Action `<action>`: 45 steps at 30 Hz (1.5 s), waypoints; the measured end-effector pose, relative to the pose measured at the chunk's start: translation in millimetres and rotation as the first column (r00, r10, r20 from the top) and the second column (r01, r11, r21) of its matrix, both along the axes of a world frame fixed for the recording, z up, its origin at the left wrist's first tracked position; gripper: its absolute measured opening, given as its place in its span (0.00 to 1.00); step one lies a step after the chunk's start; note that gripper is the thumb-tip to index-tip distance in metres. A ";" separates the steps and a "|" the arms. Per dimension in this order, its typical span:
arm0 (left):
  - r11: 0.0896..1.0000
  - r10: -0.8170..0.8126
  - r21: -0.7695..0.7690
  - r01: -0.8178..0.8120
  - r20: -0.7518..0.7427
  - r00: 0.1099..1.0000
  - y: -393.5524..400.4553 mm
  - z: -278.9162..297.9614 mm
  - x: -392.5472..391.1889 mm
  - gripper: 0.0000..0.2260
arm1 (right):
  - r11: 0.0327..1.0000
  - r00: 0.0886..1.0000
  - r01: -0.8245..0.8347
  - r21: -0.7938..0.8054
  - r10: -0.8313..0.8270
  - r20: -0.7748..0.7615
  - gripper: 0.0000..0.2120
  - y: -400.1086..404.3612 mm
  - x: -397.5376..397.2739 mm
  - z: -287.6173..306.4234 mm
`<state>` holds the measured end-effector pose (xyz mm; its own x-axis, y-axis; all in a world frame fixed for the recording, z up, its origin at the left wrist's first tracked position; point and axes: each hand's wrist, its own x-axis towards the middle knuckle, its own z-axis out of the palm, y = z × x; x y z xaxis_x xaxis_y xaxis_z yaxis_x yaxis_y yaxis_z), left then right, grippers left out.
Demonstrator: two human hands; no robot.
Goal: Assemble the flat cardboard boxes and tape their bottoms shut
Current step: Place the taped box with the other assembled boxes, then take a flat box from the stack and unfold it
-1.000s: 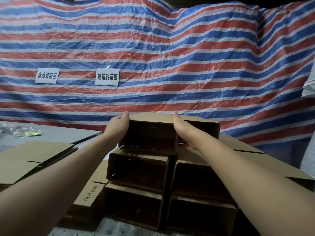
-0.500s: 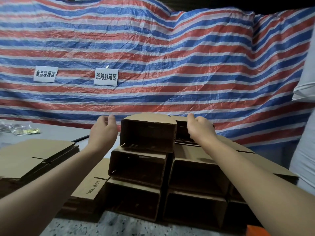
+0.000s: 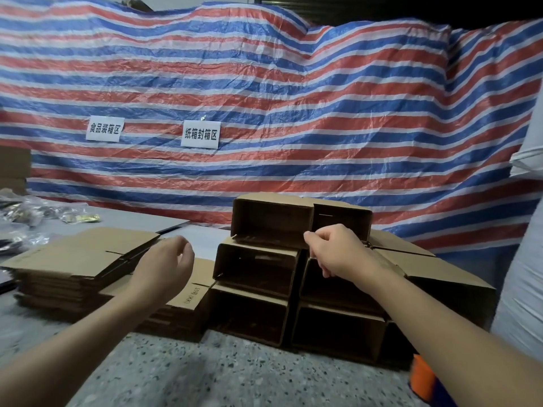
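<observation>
Speckled terrazzo surface (image 3: 235,374) — striped tarp (image 3: 293,98) behind.

The tarpaulin (image 3: 293,92) behind is banded in horizontal stripes of red, blue and white, the bands wavering where the sheet wrinkles. Two paper labels (image 3: 200,134) on it are white with black printed characters. The assembled boxes (image 3: 271,223) are plain brown cardboard, their open insides dark brown to near black. The flat cardboard stack (image 3: 79,254) is the same tan brown, one sheet carrying small black print. The bench (image 3: 235,374) is grey speckled with black and white flecks. An orange object (image 3: 423,377) sits at the lower right edge, with blue beside it.
</observation>
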<state>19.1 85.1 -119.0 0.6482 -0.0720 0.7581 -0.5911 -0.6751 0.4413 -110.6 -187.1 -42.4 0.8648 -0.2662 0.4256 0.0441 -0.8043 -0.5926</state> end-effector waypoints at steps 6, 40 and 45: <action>0.898 0.110 0.438 -0.041 -0.132 0.985 11.9 -32.5 28.4 0.24 | 0.968 0.992 0.126 -0.218 -0.121 0.036 0.15 28.8 6.5 -14.5; 0.994 0.111 -0.047 -0.103 0.209 0.972 22.7 56.9 -23.0 0.10 | 0.995 0.998 0.004 -0.098 0.002 0.068 0.20 57.7 22.9 -18.4; 0.984 -0.081 -0.121 0.132 0.357 0.931 29.2 133.3 -87.3 0.13 | 0.972 0.946 -0.101 0.212 0.028 0.323 0.20 48.8 12.2 44.4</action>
<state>-68.1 114.3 14.4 0.3346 -0.0021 0.9424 -0.7898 -0.5461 0.2792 -98.4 -138.3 2.0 0.7139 -0.3339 0.6155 0.3052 -0.6427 -0.7027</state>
